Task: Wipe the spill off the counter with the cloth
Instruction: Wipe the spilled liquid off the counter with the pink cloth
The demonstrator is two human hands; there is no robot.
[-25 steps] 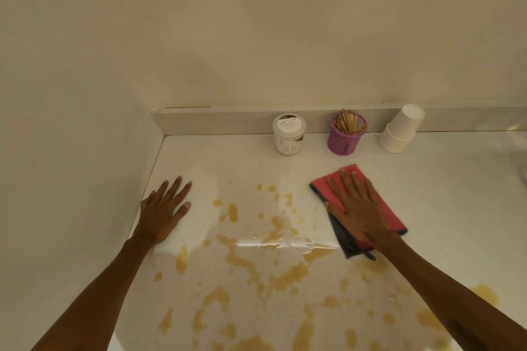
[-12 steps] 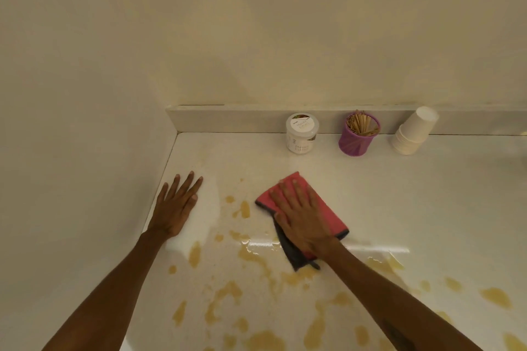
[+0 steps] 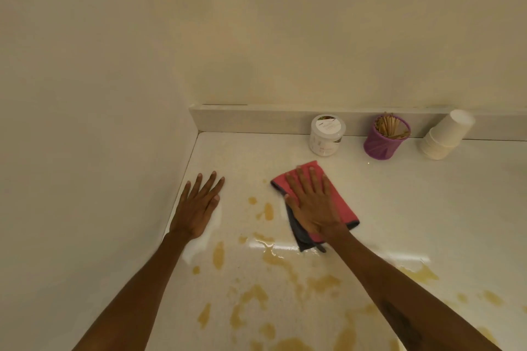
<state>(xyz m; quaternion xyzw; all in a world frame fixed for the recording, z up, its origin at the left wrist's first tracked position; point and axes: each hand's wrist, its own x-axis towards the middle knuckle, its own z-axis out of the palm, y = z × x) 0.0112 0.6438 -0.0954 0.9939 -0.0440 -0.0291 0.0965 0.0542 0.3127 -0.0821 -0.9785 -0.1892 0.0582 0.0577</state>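
Hands: two, both bare, both flat on the worktop, palms down.
Left hand: centre left of the frame, close to the left wall, fingers spread, grip released, holding nothing.
Right hand: centre of the frame, pressed flat on the cloth, fingers extended and pointing toward the back wall; grip released, it presses the cloth rather than clasping it.
Cloth: one, pink on top with a dark grey layer showing at its left and lower edges; it lies folded on the worktop at frame centre, mostly under the right hand.
Spill: many yellow-brown blotches and drops, too many to count, spread over the lower half of the frame from below the left hand across to the lower right edge; a few small spots lie between the two hands, just left of the cloth. A wet glossy streak runs along the cloth's lower edge.
Jar: one, white, with a lid, upper centre right, against the backsplash.
Purple cup: one, right of the jar, filled with thin wooden sticks.
Paper cups: one stack, white, upside down and leaning, right of the purple cup; count in the stack unclear.
In the way: the three containers stand in a row along the back edge, well apart from the spill; the right forearm crosses over the blotches at lower right.
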